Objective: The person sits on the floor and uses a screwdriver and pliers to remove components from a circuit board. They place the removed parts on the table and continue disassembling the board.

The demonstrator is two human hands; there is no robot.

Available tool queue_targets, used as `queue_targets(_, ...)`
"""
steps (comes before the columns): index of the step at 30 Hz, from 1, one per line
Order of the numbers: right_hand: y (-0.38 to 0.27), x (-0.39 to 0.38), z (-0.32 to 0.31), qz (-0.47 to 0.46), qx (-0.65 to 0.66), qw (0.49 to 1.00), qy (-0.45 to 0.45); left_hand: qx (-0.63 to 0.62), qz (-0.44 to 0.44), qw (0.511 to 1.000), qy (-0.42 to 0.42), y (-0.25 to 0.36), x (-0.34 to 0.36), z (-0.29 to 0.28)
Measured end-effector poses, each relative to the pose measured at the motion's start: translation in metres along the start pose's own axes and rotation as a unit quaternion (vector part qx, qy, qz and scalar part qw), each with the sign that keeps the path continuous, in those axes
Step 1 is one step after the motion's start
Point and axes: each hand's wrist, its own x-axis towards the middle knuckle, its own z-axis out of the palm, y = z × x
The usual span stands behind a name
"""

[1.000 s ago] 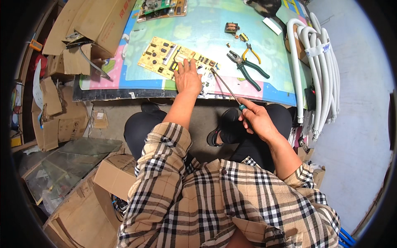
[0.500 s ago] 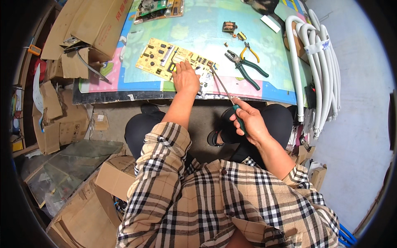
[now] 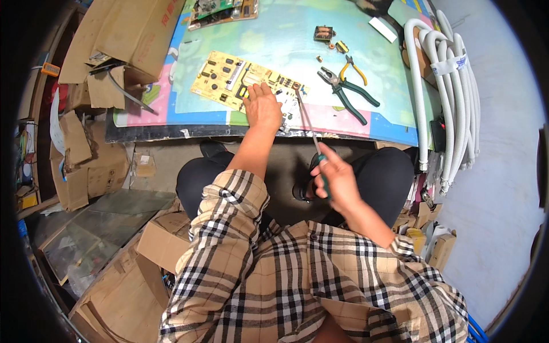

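Note:
A yellow circuit board [image 3: 214, 74] lies slanted on the table mat, its parts facing up. My left hand [image 3: 264, 107] rests flat on the board's near edge, fingers stretched out, covering some of its components. In my closed right hand [image 3: 338, 180] is a screwdriver [image 3: 308, 120] with a green handle and a long metal shaft. Its tip reaches the board's right end, beside a small round coil; whether it touches cannot be made out. Right of the board lie green-handled combination pliers [image 3: 347, 94] and smaller yellow-handled pliers [image 3: 353, 70].
A transformer [image 3: 323, 33] and several small loose components lie beyond the pliers. Another board assembly [image 3: 223, 12] sits at the far left. White corrugated hoses [image 3: 457, 114] hang at the table's right side. Cardboard boxes [image 3: 137, 40] stand on the left.
My right hand has shifted a little left and toward me, so the screwdriver stands steeper. My left hand stays on the board. The whole view has shifted slightly.

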Motion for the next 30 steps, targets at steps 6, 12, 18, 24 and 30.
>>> queue_targets(6,-0.041,-0.004,-0.013,0.023,-0.072,0.997,-0.013,0.016,0.007,0.998,0.054,-0.001,-0.004,0.005)
queue_targets(12,-0.03,0.005,-0.031,-0.011,-0.158,0.987,-0.024,0.007,0.015,0.999,0.036,0.002,-0.003,0.003)
queue_targets(18,-0.063,0.016,-0.06,-0.006,-0.279,0.959,-0.059,0.023,0.006,0.999,0.035,0.001,-0.002,0.007)
queue_targets(24,-0.021,0.028,-0.064,-0.02,-0.205,0.976,-0.067,0.035,0.004,0.999,0.008,0.006,-0.004,0.002)
queue_targets(30,-0.007,0.037,-0.071,-0.319,-0.603,0.731,0.019,0.042,0.006,0.998,0.053,-0.004,-0.001,0.009)
